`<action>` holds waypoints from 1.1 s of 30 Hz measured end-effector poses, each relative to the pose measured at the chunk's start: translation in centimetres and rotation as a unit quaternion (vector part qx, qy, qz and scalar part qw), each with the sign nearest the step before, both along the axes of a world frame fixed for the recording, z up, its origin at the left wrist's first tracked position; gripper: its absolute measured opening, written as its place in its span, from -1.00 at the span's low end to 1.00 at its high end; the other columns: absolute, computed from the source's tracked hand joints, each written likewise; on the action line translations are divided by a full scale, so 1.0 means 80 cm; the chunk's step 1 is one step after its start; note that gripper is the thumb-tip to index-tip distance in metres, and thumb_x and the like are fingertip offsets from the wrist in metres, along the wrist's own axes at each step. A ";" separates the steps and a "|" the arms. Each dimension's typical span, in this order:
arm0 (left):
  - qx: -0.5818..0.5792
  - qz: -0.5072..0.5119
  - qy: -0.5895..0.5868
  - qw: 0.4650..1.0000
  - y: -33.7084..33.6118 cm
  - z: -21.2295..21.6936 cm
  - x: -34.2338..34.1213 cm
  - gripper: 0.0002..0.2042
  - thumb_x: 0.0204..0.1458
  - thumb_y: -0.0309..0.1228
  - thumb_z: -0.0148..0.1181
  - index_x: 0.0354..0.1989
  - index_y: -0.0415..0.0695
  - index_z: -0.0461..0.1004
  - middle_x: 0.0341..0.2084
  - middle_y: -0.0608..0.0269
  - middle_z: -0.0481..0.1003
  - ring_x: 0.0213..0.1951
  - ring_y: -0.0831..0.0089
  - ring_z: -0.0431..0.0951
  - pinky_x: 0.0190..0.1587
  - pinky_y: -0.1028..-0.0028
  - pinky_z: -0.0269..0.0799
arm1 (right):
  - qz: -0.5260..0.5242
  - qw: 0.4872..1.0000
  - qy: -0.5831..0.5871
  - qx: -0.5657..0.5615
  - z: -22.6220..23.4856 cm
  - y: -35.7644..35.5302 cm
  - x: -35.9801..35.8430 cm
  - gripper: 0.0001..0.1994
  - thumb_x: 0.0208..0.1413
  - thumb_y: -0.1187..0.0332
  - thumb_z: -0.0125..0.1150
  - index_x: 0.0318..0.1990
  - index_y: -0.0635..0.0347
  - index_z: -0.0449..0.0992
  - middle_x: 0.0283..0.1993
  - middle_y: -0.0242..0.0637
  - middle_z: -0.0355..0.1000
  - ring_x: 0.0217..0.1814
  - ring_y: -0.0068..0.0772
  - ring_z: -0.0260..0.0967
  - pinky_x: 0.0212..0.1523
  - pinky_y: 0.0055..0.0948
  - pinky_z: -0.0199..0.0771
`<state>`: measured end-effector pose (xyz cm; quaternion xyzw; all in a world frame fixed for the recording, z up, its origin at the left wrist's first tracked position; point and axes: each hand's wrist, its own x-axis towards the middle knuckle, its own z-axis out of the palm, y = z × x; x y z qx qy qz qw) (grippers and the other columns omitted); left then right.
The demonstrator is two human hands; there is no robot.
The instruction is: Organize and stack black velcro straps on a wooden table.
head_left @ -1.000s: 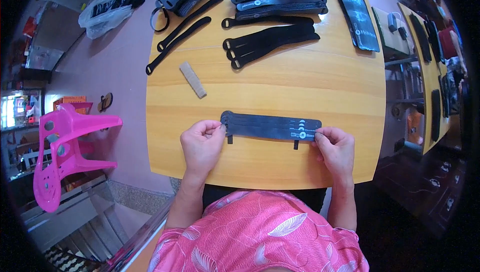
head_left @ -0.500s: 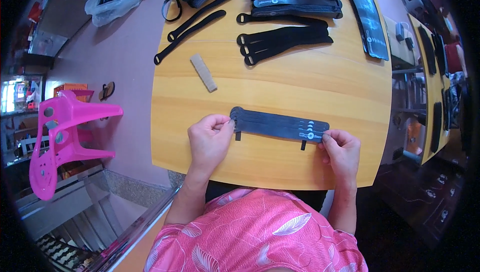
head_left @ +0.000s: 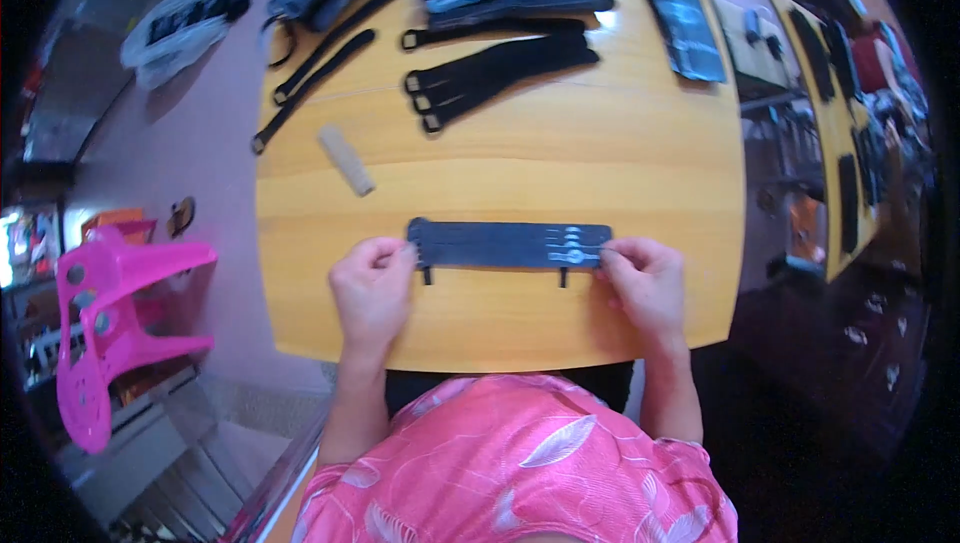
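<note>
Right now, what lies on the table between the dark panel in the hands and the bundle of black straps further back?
In the head view, only bare wood of the table separates the dark panel from the black straps; the tan block sits off to the left.

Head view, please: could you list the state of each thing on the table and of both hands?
Dark strap panel: flat, held at both ends.
Left hand: pinching the panel's left end.
Right hand: pinching its right end.
Black straps: lying loose, untouched.
Beige block: lying flat, alone.
Wooden table: bearing everything.
</note>
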<state>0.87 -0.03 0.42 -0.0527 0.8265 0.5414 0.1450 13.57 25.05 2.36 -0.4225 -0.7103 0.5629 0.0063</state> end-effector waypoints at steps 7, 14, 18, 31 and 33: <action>-0.006 0.015 -0.029 0.999 0.007 0.013 -0.003 -0.95 0.04 -0.59 0.24 -0.43 -0.31 0.53 -0.64 0.44 0.44 -0.58 0.76 0.35 -0.56 0.67 0.23 | 0.001 1.000 0.025 -0.001 -0.005 -0.002 -0.003 -0.86 0.05 0.44 0.23 -0.36 0.38 0.61 -0.60 -0.41 0.47 -0.59 -0.72 0.33 -0.58 -0.60 0.33; -0.005 0.008 -0.002 1.000 0.005 -0.002 0.001 -0.95 0.03 -0.58 0.25 -0.42 -0.32 0.53 -0.62 0.42 0.47 -0.57 0.76 0.36 -0.53 0.67 0.27 | -0.016 1.000 0.014 0.006 -0.005 -0.002 -0.002 -0.86 0.04 0.44 0.22 -0.39 0.37 0.60 -0.61 -0.37 0.47 -0.59 -0.68 0.36 -0.55 -0.57 0.36; -0.010 0.006 -0.002 1.000 0.005 0.002 0.000 -0.95 0.02 -0.58 0.26 -0.42 -0.32 0.54 -0.61 0.41 0.49 -0.56 0.75 0.38 -0.51 0.66 0.30 | 0.005 0.997 0.023 0.071 -0.010 -0.003 0.000 -0.87 0.00 0.44 0.21 -0.42 0.35 0.58 -0.61 -0.29 0.49 -0.57 -0.62 0.40 -0.49 -0.52 0.41; -0.009 -0.001 -0.003 1.000 0.000 -0.001 -0.001 -0.95 0.02 -0.59 0.24 -0.42 -0.34 0.54 -0.59 0.42 0.48 -0.55 0.76 0.36 -0.51 0.68 0.27 | 0.028 0.992 0.021 0.118 -0.009 -0.005 -0.005 -0.88 -0.05 0.43 0.20 -0.46 0.32 0.56 -0.59 -0.13 0.49 -0.54 -0.40 0.49 -0.44 -0.41 0.48; -0.005 0.001 0.000 1.000 0.003 0.000 -0.001 -0.95 0.02 -0.59 0.24 -0.42 -0.34 0.54 -0.59 0.42 0.48 -0.55 0.76 0.36 -0.51 0.68 0.27 | 0.031 0.992 0.020 0.120 -0.011 -0.006 -0.004 -0.88 -0.05 0.43 0.20 -0.46 0.32 0.56 -0.58 -0.12 0.49 -0.54 -0.38 0.50 -0.44 -0.40 0.48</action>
